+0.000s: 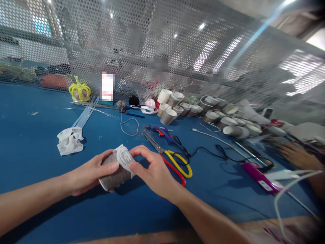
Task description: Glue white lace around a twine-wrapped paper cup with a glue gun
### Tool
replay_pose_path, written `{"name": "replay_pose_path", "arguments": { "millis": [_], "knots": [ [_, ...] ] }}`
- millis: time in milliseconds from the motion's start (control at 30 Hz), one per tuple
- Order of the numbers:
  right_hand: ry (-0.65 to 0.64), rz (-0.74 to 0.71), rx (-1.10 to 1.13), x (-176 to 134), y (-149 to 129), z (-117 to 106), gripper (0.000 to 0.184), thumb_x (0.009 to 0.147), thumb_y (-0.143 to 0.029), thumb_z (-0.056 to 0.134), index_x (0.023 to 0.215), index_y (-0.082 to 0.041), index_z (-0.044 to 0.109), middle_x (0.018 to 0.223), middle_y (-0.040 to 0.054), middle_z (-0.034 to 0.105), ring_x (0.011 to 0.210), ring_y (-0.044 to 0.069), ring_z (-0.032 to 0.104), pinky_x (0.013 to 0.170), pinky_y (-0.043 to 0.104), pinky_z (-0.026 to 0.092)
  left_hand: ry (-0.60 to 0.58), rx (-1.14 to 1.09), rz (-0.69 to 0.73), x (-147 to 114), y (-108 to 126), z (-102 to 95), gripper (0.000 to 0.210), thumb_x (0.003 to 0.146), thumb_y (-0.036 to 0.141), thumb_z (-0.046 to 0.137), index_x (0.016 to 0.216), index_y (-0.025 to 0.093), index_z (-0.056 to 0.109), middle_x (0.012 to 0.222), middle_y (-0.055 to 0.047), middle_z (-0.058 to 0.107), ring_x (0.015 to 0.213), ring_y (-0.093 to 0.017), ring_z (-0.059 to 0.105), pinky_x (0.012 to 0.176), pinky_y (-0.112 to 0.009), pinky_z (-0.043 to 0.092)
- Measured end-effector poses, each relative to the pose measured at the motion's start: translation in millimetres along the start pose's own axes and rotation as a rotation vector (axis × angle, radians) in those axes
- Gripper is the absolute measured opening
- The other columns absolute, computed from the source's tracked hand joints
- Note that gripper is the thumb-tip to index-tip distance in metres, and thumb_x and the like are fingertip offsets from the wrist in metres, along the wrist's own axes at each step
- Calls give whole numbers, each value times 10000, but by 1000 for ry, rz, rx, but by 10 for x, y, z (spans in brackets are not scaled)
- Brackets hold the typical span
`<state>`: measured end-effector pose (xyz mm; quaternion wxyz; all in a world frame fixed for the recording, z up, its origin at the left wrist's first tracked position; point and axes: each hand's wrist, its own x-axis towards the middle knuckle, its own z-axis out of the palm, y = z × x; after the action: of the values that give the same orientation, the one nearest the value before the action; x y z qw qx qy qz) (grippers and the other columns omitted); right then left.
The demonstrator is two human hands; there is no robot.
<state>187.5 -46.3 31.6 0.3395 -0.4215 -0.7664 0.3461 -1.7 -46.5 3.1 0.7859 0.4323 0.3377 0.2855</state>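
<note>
A cup wrapped in grey-brown twine (111, 180) lies tilted on its side in my left hand (95, 171), whose thumb presses along its upper face. White lace (124, 156) covers part of the cup near its right end. My right hand (149, 169) pinches the lace against the cup between thumb and forefinger. Just beyond my right hand lie scissors (165, 152) with one yellow and one red handle, blades apart. A blue glue gun (162, 133) rests behind them. To the left sits a crumpled piece of white lace (70, 141).
Several wrapped cups (169, 115) stand at the back, with more (233, 132) to the right. Clear glue sticks (87, 112), yarn balls (122, 104) and a yellow crown-shaped piece (80, 91) line the mesh partition (132, 40). A power strip (262, 178) and another person's hand (297, 154) are at right.
</note>
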Motion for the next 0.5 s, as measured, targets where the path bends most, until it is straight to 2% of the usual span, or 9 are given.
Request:
{"name": "replay_pose_path", "arguments": {
  "millis": [100, 200, 367, 500],
  "knots": [
    [22, -22, 2, -1, 13, -5, 188, 810, -347, 537, 832, -163, 573, 853, 52, 586, 806, 165, 564, 734, 291, 437, -41, -66, 1, 5, 7, -12, 725, 683, 483, 667, 1256, 193, 331, 872, -56, 586, 661, -152, 589, 553, -256, 491],
    [42, -41, -22, -1, 37, -3, 190, 811, -357, 541, 825, -171, 574, 854, 51, 589, 814, 166, 564, 741, 291, 439, -56, -115, 11, 19, 2, -35, 605, 724, 470, 634, 1210, 202, 396, 876, -58, 589, 654, -155, 600, 533, -245, 495],
    [46, -100, -48, 1, 63, 5, 201, 798, -381, 569, 833, -183, 566, 874, 51, 580, 832, 168, 553, 756, 297, 443, -114, -173, 39, 29, -23, -60, 403, 751, 496, 586, 1003, 186, 539, 772, -44, 607, 645, -156, 602, 525, -224, 492],
    [46, -133, -29, 6, 63, 3, 222, 794, -401, 571, 842, -184, 562, 888, 53, 573, 837, 166, 552, 766, 301, 443, -126, -217, 35, 24, -12, -55, 428, 730, 528, 591, 947, 159, 570, 778, -56, 616, 639, -156, 600, 516, -219, 481]
  ]
}}
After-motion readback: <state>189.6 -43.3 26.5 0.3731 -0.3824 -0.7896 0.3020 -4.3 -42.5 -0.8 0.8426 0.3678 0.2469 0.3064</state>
